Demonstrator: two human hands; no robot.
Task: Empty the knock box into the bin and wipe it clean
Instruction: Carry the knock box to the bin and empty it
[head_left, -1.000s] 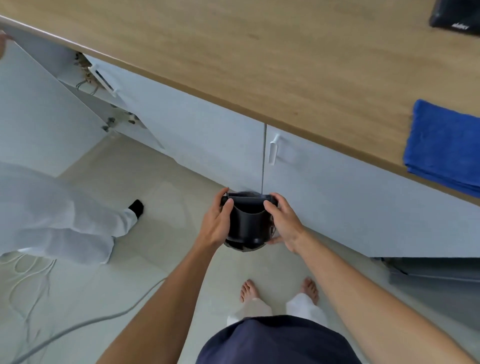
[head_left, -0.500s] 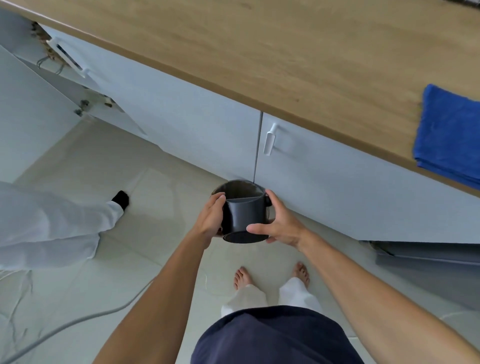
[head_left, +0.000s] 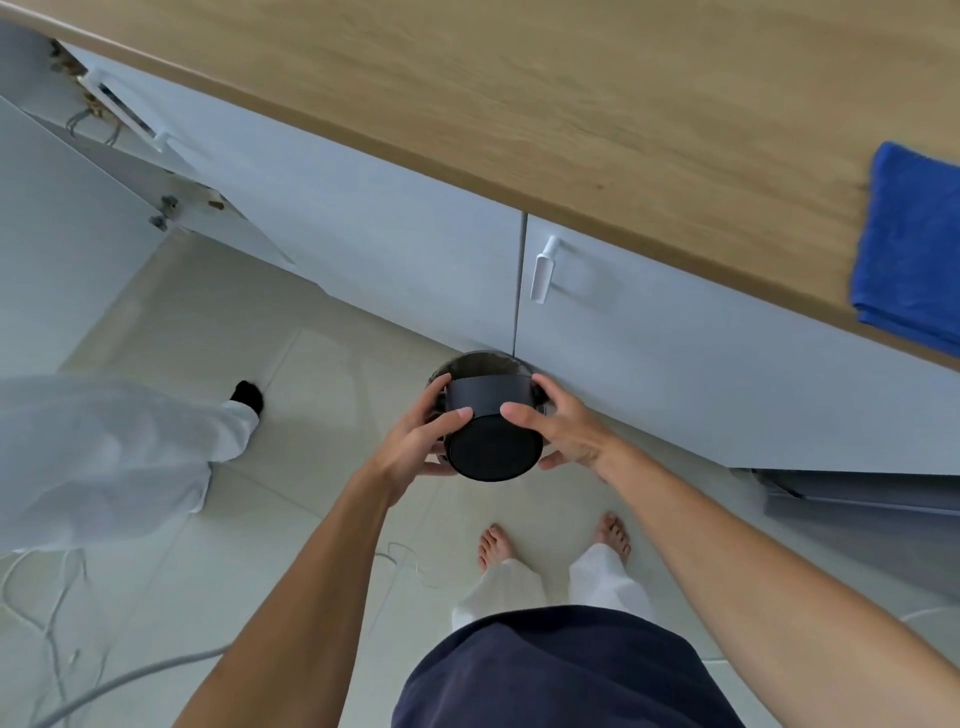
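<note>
Head cam looking straight down, so going left to right: far left there's another person's white-trousered leg and some loose cables on the tiled floor, plus a cupboard door hanging open up top. Then the left hand is wrapped round the left side of the knock box, thumb laid on the wall, fingers curled underneath. The box is held in mid-air in front of the pale cabinets, tipped so its flat base faces the camera and the open mouth points away and down toward the floor by the cabinet foot. Right hand clamps the other side the same way, thumb on top. Can't see any bin in shot, and I can't see inside the box either, so no idea if the grounds are out or not. My guess is this is somewhere around the dumping part, maybe tipping it or checking it. Further right, the folded blue cloth is sitting on the wooden worktop, well apart from both hands, so the wipe-down looks like it's not started. I'd call it roughly the halfway mark at best.
</note>
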